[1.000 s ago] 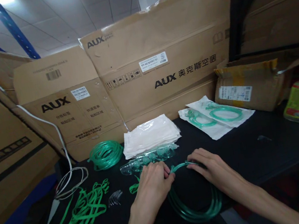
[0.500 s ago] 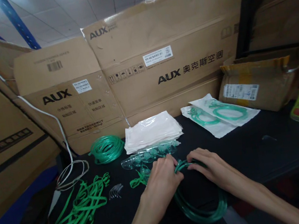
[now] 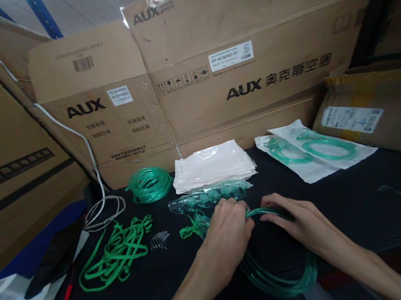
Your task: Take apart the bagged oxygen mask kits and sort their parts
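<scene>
A coil of green tubing [image 3: 284, 279] lies on the black table [image 3: 348, 207] in front of me. My left hand [image 3: 227, 237] is closed around the top of the coil near a clear mask piece with a green strap [image 3: 192, 228]. My right hand [image 3: 302, 225] pinches the same tubing just to the right. A row of clear masks [image 3: 208, 197] lies right behind my hands.
Behind are a stack of white pouches [image 3: 213, 166], another tubing coil [image 3: 149, 184], two sealed packs [image 3: 311, 149], loose green straps [image 3: 116, 253], small metal clips [image 3: 159, 238], a white cable [image 3: 98, 208] and AUX cardboard boxes [image 3: 239, 61].
My view has shifted down and left, so everything sits further right. My left hand has moved slightly along the coil toward the mask piece; both hands keep hold of the tubing.
</scene>
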Motion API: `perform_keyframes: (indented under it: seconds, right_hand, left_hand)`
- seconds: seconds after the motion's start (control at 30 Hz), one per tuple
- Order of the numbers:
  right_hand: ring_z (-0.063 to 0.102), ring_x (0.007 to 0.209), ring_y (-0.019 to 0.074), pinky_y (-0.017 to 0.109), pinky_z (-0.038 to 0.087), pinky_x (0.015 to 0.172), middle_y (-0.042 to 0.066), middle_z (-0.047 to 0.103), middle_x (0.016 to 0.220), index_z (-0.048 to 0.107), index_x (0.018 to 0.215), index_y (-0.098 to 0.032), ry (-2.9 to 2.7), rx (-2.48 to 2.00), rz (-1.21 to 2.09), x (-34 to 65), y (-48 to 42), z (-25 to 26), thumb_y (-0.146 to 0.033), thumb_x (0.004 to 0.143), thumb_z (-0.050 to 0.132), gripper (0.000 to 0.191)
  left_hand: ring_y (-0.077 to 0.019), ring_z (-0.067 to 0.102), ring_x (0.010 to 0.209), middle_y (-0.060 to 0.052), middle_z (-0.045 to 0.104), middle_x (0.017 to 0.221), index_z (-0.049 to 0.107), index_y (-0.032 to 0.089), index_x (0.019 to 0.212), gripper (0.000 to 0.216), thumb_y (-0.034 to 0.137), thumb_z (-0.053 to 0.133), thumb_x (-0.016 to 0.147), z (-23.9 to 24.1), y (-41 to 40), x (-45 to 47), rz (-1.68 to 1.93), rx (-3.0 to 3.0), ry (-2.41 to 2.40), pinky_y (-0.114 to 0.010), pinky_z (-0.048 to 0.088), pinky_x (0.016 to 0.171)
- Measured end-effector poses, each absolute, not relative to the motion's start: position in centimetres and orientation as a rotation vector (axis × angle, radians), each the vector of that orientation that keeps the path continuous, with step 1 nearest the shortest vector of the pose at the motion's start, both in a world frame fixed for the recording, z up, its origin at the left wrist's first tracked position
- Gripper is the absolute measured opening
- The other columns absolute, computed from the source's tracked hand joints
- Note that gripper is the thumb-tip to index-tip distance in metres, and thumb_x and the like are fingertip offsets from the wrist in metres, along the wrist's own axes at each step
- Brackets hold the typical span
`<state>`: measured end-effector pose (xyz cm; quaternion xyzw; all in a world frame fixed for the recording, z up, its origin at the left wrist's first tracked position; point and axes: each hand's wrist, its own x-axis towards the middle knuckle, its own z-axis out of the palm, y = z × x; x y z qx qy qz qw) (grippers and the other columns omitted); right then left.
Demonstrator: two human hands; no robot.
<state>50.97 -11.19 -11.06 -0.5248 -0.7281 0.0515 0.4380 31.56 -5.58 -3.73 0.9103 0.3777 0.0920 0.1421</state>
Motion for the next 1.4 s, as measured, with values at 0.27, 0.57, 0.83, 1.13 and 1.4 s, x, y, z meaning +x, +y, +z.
perform_keyframes:
  seconds: [0.27,0.57,0.83,1.13,1.4]
  right_hand:
    - [0.072,0.079,0.0196,0.025,0.055,0.070,0.004,0.071,0.087,0.062,0.089,-0.021,-1.798,-1.255,0.133,50.7,-11.4,-9.7,-0.036,0.098,0.063,0.017]
    - [0.072,0.078,0.0192,0.025,0.057,0.070,0.004,0.071,0.086,0.066,0.091,-0.021,-1.766,-1.190,0.175,50.8,-11.2,-9.9,-0.041,0.094,0.067,0.020]
    - [0.076,0.102,0.0282,0.032,0.063,0.086,0.010,0.076,0.116,0.065,0.124,-0.026,-1.490,-1.243,0.365,51.6,-11.2,-9.9,-0.052,0.081,0.077,0.052]
    - [0.077,0.072,0.0230,0.029,0.065,0.067,0.008,0.078,0.089,0.070,0.111,-0.023,-1.248,-1.316,0.249,51.4,-11.2,-7.9,-0.066,0.089,0.057,0.051]
    - [0.076,0.070,0.0222,0.029,0.065,0.067,0.007,0.078,0.087,0.071,0.110,-0.021,-1.243,-1.321,0.255,51.4,-11.0,-8.5,-0.063,0.089,0.059,0.049]
  left_hand:
    - [-0.0219,0.071,0.087,-0.005,0.079,0.093,0.077,0.020,0.107,0.024,0.031,0.057,0.099,-3.3,-4.8,31.3,0.353,2.382,0.873,-0.028,0.046,0.077]
    - [-0.0202,0.071,0.084,-0.003,0.079,0.094,0.076,0.024,0.115,0.025,0.032,0.060,0.098,-3.4,-4.5,31.2,0.403,2.424,0.774,-0.026,0.046,0.080]
    - [-0.0183,0.069,0.079,-0.002,0.078,0.090,0.077,0.025,0.112,0.024,0.035,0.061,0.097,-0.2,-4.8,30.6,0.551,2.411,0.840,-0.025,0.048,0.076]
    - [-0.0137,0.062,0.058,0.000,0.078,0.088,0.073,0.022,0.118,0.040,0.049,0.059,0.092,4.6,3.1,21.9,0.976,2.225,1.425,-0.023,0.047,0.059]
    - [-0.0192,0.070,0.084,-0.008,0.075,0.105,0.067,0.015,0.121,0.037,0.042,0.054,0.100,5.4,12.6,13.1,0.911,2.084,2.031,-0.032,0.055,0.081]
